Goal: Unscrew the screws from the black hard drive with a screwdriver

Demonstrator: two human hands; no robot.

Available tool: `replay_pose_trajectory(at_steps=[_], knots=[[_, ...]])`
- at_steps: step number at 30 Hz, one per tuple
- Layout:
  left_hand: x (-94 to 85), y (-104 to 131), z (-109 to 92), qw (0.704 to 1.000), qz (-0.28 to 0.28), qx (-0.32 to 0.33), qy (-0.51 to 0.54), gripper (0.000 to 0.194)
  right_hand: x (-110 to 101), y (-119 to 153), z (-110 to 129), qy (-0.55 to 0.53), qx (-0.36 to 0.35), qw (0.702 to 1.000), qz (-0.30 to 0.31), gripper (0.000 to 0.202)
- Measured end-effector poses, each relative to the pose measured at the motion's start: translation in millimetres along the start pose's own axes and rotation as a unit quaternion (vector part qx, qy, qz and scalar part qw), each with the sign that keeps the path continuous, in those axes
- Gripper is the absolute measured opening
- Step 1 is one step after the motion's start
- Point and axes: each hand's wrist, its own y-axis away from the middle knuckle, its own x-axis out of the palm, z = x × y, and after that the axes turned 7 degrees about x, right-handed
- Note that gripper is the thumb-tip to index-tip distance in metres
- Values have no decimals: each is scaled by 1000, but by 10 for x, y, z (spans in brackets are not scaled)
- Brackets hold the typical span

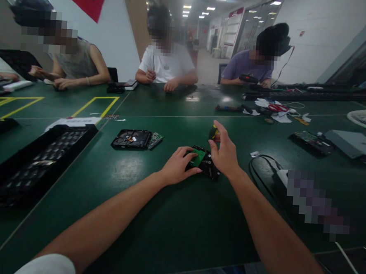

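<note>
A black hard drive with a green label [199,156] lies on the green table [165,218]. My left hand [180,165] grips its left side, thumb at the near edge and fingers over the label. Above the drive's right part, my right hand [224,152] has its fingers closed round a screwdriver with a dark green and yellow handle [213,131]. The screwdriver's tip is hidden behind the hand. To the left, an opened hard drive [131,139] rests beside a small circuit board [155,140].
A long black tray [41,161] stands at the left. On the right are a looped black cable [261,181], a drive with a circuit board [311,142] and a grey box [353,143]. Three people sit across the table, near tools [230,108] and scraps.
</note>
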Motion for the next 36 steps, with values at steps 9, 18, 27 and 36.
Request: replay_pose_trajectory(at_steps=[9, 18, 27, 36], knots=[[1, -5, 2, 1000, 4, 1, -10, 63, -14, -4, -26, 3, 4, 1000, -16, 65], [-14, -6, -8, 1000, 5, 2, -4, 62, 33, 28, -20, -16, 1, 1000, -10, 67], [-2, -5, -6, 1000, 5, -2, 0, 62, 28, 18, -26, -10, -5, 999, -34, 64], [5, -3, 5, 1000, 0, 2, 7, 62, 52, 34, -5, -19, 29, 999, -35, 69]])
